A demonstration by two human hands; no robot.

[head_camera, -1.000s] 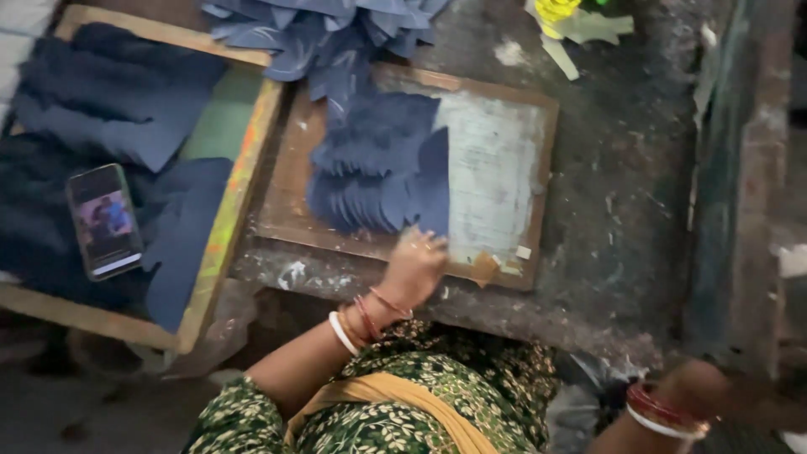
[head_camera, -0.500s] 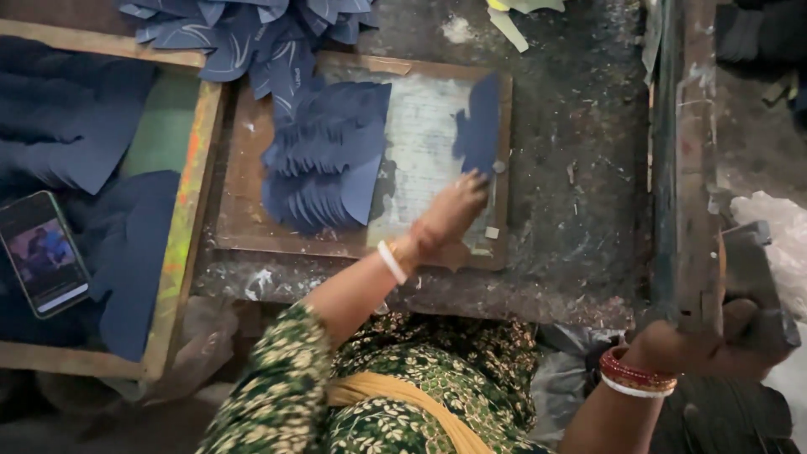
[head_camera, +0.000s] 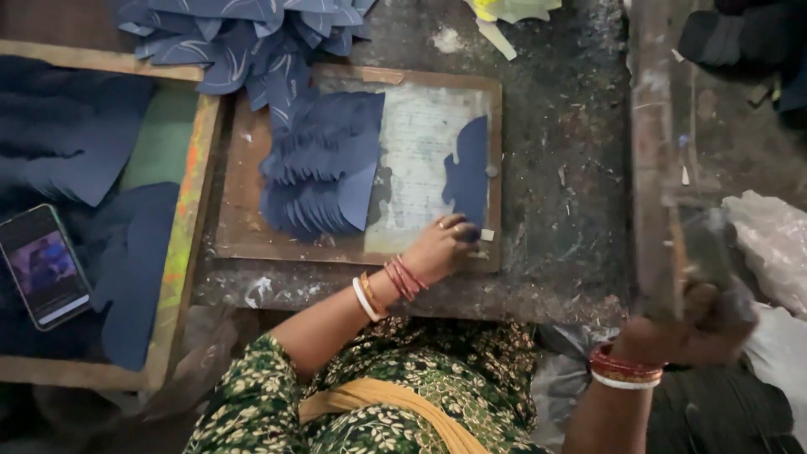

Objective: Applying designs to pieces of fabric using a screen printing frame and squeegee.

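From the head view I see the left hand (head_camera: 444, 245) resting on the lower right corner of a wooden-framed board (head_camera: 252, 244), fingers pressed together and pinching the bottom edge of a single dark blue cut piece (head_camera: 471, 172). That piece lies flat on the pale centre of the board, close to its right rail. A fanned stack of blue pieces (head_camera: 324, 164) lies on the left half of the same board, well apart from the single one.

The right hand (head_camera: 685, 324) is closed around the lower end of a long worn wooden bar (head_camera: 651, 151) that runs up the right side of the view (I cannot tell what the bar is fixed to). Bangles show on both wrists.

Above the board, a loose heap of patterned blue pieces (head_camera: 235, 34) spills over its top edge. To the left stands a second wooden tray (head_camera: 181, 252) holding larger dark blue pieces, with a phone (head_camera: 44, 265) lying on them, screen lit. The dark, stained surface (head_camera: 555, 210) carries all of it, and some yellow scraps (head_camera: 504, 13) lie at the top.
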